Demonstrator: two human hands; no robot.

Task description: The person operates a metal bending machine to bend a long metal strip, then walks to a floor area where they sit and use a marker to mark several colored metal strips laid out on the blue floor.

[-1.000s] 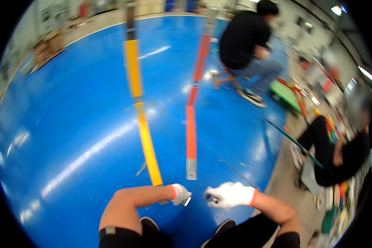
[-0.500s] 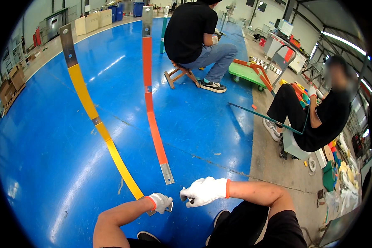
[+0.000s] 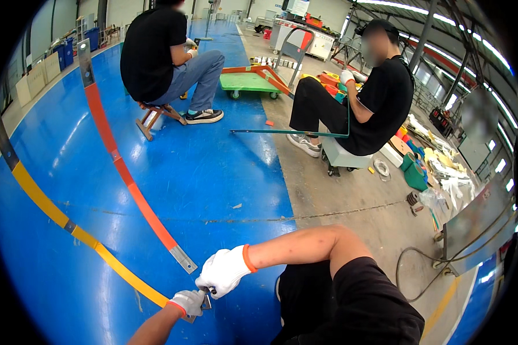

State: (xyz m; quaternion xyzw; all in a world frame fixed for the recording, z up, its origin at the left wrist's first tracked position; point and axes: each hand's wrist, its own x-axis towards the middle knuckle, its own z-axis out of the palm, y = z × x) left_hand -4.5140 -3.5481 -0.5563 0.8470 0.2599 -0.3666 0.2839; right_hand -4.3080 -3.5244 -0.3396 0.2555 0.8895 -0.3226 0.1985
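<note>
My left hand [image 3: 188,302], in a white glove with an orange cuff, is low over the bare metal near end of a long yellow-covered bar [image 3: 126,275]. Its fingers are curled closed, and what they pinch is hidden. Right above it, touching or nearly so, my right hand [image 3: 221,275] in a matching glove is closed around a small dark tool [image 3: 212,290], mostly covered by the fingers. A grey metal piece [image 3: 206,302] shows beside the left fingertips. Next to my hands ends a long red-covered bar [image 3: 138,198] with bare metal tips.
One person [image 3: 155,57] sits on a wooden folding stool at the upper left. Another person [image 3: 380,86] sits to the right with a green metal frame [image 3: 288,133]. Beyond stands a green cart [image 3: 250,82]. Cables [image 3: 406,276] and a wheeled metal cabinet [image 3: 477,215] are at right.
The view has swung right, so the bars and people appear farther left. My right hand has come in from a gap to meet my left hand at the yellow bar's end.
</note>
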